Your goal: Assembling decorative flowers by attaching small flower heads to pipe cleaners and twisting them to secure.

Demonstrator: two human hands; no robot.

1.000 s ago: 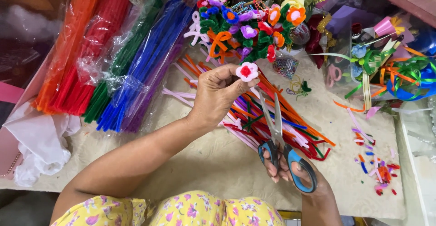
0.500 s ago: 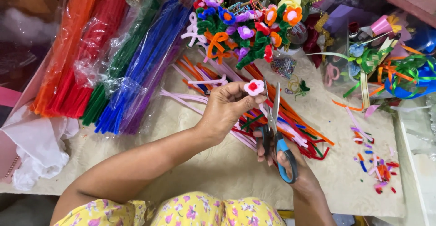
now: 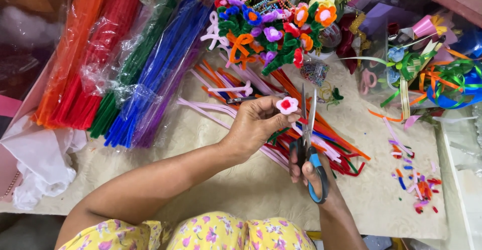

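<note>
Where the blades stood shut before, scissors (image 3: 308, 144) now spread beside the pink flower (image 3: 287, 105), left fingers (image 3: 268, 110) pinching it.

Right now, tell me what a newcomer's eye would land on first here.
First, the small pink and red flower pinched in the left hand at the centre, with the open scissors in the right hand beside it. Then the bagged pipe cleaners in orange, red, green, blue and purple at upper left, and the colourful flower bouquet at top centre.

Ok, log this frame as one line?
left hand: holds pink flower | right hand: scissors open by it | table: loose pipe cleaners
</note>
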